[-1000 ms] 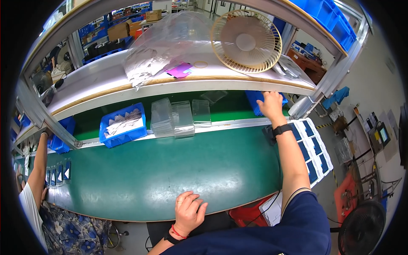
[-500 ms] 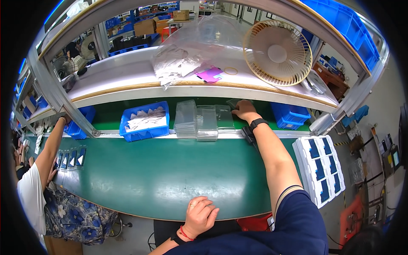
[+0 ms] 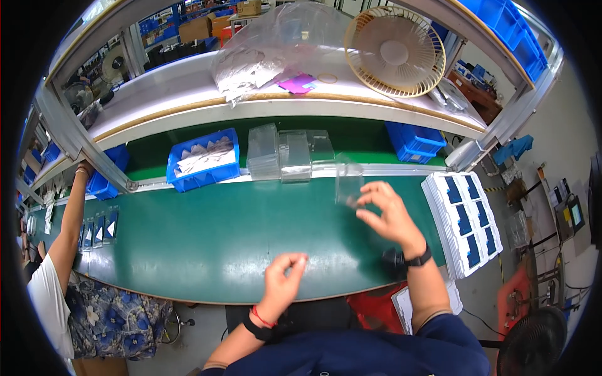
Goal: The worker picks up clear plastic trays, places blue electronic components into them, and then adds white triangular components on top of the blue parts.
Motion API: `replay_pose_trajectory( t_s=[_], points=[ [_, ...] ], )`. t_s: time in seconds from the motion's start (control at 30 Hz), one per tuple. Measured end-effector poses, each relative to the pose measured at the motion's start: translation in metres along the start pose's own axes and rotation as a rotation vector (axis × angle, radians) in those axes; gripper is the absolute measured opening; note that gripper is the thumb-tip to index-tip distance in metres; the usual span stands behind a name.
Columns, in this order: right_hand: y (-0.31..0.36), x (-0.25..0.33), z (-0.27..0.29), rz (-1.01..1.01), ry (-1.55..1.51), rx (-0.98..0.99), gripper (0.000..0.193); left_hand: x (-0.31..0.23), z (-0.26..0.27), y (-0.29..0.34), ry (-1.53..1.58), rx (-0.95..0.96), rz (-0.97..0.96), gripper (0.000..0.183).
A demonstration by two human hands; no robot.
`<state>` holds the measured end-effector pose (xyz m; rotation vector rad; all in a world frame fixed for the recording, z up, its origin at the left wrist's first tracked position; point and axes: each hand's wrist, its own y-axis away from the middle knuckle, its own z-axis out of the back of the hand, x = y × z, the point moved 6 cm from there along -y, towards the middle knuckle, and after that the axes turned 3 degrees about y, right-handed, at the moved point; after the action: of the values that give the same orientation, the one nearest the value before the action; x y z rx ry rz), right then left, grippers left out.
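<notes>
My right hand (image 3: 385,213) is over the right half of the green bench. Its thumb and fingers pinch the lower edge of a thin clear plastic tray (image 3: 348,178), which is blurred and stands on end. Lower and to the left, my left hand (image 3: 283,282) hovers by the bench's near edge, fingers loosely curled, with nothing visible in it. More clear plastic trays (image 3: 263,153) sit stacked at the back of the bench, beside further clear trays (image 3: 295,156).
A blue bin (image 3: 204,177) of white paper pieces stands left of the trays; blue bins (image 3: 415,145) stand at back right. White trays with dark blue flat pieces (image 3: 463,219) lie far right. Above is a shelf with a fan (image 3: 395,53). A co-worker's arm (image 3: 70,216) is at left.
My right hand has come back from the rear of the bench toward me, bringing a clear plastic tray. My left hand has lifted slightly and turned. The view has shifted a little.
</notes>
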<state>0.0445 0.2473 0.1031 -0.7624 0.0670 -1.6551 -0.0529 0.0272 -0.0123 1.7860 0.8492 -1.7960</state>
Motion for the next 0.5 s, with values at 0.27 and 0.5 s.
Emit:
replay_pose_trajectory(
  t_s=[0.27,0.5],
  points=[
    [0.061,0.065,-0.051,-0.100,-0.226,0.122,0.025,-0.021,-0.003,-0.037,0.642,0.046,0.346,0.019],
    [0.054,0.065,-0.074,-0.249,-0.538,0.091,0.050,-0.009,-0.011,-0.020,0.657,0.140,0.287,0.009]
  ],
)
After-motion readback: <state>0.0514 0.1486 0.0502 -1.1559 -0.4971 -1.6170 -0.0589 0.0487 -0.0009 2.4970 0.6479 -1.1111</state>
